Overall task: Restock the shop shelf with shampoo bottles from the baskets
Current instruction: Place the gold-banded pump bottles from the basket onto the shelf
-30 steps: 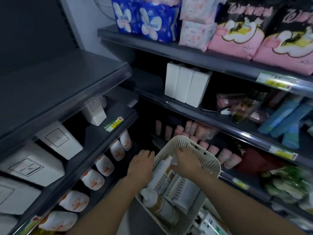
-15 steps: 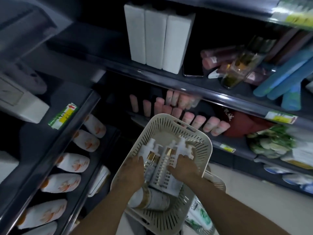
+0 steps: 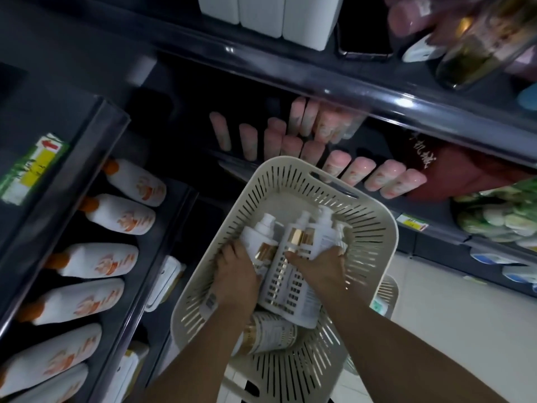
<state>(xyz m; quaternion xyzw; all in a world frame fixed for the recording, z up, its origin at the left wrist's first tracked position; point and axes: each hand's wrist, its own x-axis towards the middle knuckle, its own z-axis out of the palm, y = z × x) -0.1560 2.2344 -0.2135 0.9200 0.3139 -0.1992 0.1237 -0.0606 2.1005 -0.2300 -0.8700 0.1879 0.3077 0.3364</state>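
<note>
A cream slotted basket (image 3: pixel 369 225) sits low in front of the shelves and holds several white shampoo bottles with gold bands. Both of my hands are inside it. My left hand (image 3: pixel 235 276) wraps a white pump bottle (image 3: pixel 257 237) at the left of the bunch. My right hand (image 3: pixel 321 267) clasps the bottles at the right (image 3: pixel 321 234), with a tall white bottle (image 3: pixel 286 283) lying between the two hands. One more shampoo bottle (image 3: pixel 270 333) lies crosswise at the basket's bottom.
White bottles with orange caps (image 3: pixel 122 218) lie in a row on the dark left shelf (image 3: pixel 96 158). Pink tubes (image 3: pixel 357 171) stand behind the basket. A second basket (image 3: pixel 388 289) shows under the first. Pale floor (image 3: pixel 450 289) lies to the right.
My head has tilted down, so the basket fills more of the view. Both hands went from the basket's rim and top bottle deeper inside and closed around a bunch of bottles.
</note>
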